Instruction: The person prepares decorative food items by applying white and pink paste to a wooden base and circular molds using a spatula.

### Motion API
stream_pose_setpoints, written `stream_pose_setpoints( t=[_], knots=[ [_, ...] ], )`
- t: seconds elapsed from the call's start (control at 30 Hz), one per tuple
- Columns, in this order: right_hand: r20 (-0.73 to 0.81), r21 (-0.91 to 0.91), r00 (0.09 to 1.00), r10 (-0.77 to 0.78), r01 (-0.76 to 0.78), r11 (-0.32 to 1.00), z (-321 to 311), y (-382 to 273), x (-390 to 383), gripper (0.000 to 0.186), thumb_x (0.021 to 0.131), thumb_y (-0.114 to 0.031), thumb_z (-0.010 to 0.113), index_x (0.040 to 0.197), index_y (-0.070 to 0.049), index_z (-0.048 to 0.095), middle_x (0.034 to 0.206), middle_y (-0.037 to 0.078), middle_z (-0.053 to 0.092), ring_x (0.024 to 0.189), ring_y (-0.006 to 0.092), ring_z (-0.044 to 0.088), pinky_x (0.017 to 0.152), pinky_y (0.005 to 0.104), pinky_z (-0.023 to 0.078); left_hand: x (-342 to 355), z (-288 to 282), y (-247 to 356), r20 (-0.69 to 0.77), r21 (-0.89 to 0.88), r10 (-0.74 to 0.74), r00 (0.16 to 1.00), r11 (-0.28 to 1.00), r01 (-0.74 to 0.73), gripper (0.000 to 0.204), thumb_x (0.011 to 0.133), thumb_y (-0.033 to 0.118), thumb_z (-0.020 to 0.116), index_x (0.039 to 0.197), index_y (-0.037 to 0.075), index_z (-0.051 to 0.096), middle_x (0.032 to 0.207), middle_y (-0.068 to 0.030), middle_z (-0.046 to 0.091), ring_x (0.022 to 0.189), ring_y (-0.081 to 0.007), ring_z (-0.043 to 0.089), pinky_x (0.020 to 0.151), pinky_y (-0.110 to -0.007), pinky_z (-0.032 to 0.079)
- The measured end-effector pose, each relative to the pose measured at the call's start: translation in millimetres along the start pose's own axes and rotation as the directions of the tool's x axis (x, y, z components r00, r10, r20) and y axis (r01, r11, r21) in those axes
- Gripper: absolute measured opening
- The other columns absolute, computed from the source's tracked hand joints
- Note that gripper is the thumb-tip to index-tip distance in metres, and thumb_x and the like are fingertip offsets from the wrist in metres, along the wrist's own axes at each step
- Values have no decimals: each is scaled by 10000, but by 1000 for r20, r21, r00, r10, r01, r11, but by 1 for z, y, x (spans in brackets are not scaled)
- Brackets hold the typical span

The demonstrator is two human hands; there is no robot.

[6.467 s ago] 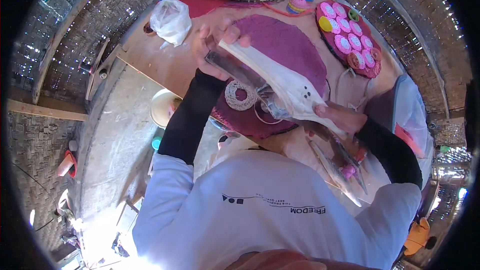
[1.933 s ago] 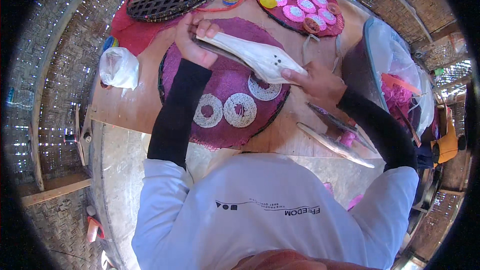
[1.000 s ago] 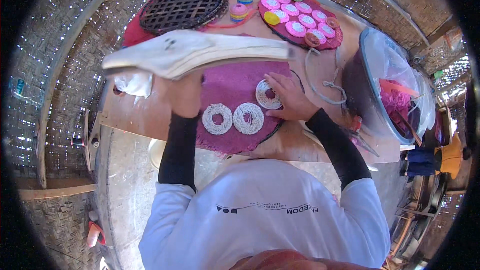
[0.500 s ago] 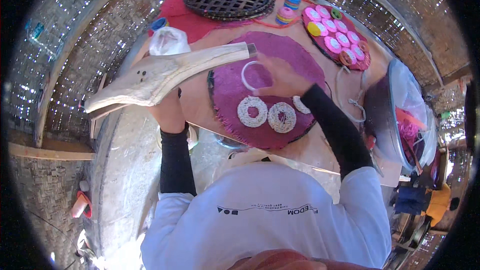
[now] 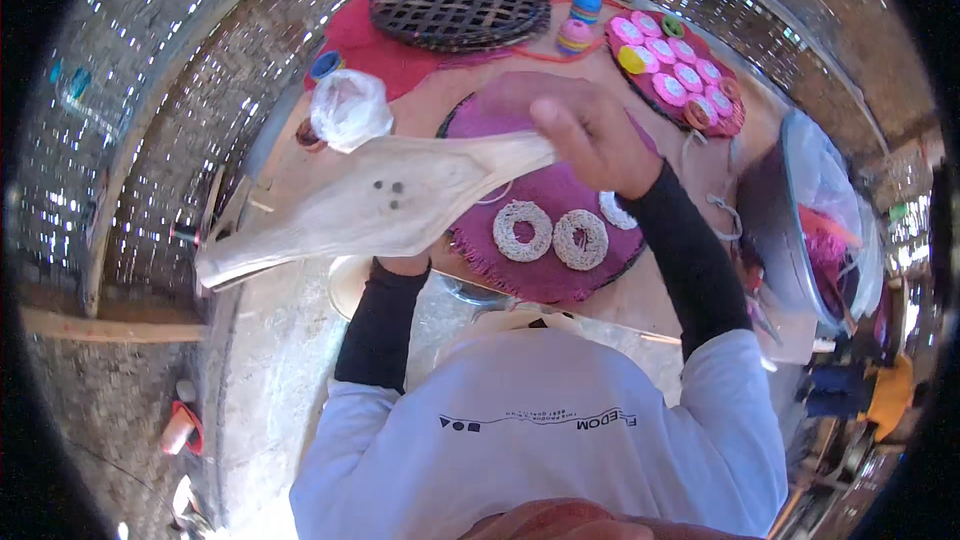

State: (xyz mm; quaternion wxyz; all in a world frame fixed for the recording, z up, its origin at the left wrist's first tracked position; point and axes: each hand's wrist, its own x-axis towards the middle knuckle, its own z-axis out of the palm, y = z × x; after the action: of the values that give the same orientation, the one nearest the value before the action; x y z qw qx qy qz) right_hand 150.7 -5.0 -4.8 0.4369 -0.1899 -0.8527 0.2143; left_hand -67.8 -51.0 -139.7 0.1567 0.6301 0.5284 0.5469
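Note:
A long, pale, wood-coloured tool [image 5: 340, 205] with three dark dots and a slit at its left end hangs in front of me above the table. My left hand [image 5: 405, 263] holds it from below; most of its fingers are hidden behind it. Beside the tool's narrow right end is my right hand [image 5: 605, 145], its fingers blurred; whether it grips that end cannot be made out. Beneath lies a round purple mat [image 5: 540, 275] with white woven rings [image 5: 522, 230] on it. A thin white hoop [image 5: 495, 193] is partly covered by the tool.
Dark lattice trays [image 5: 460, 2], yarn spools [image 5: 575, 33] and a pink flower-covered piece [image 5: 690, 75] lie farther back. A plastic-wrapped bundle [image 5: 350, 108] sits at left. A large tub [image 5: 790, 215] stands at right. Another person [image 5: 885, 395] shows at far right.
The tool and my left hand have shifted right, and the tool has turned its dotted face more toward view. My right hand has risen from beside the hoop to the tool's right end.

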Motion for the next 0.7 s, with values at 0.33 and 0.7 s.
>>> stream_pose_setpoints(
  t=[0.33, 0.7],
  knots=[
    [-329, 798, 688, 647, -164, 580, -80, -17, 16, 321, 846, -268, 497, 1019, -12, 409, 643, 83, 528, 538, 113, 526, 461, 259, 433, 91, 37, 161, 483, -53, 663, 572, 674, -737, 255, 709, 249, 591, 935, 132, 581, 896, -55, 575, 844, -203, 549, 813, -400, 353],
    [-230, -477, 972, -44, -73, 876, -108, -152, -60, 296, 735, 12, 559, 965, -39, 379, 789, 67, 456, 745, 151, 512, 575, 277, 442, 70, 67, 189, 561, -199, 751, 348, 530, -824, 235, 597, 205, 623, 820, 134, 600, 696, -50, 573, 719, -260, 558, 664, -383, 432]
  ],
)
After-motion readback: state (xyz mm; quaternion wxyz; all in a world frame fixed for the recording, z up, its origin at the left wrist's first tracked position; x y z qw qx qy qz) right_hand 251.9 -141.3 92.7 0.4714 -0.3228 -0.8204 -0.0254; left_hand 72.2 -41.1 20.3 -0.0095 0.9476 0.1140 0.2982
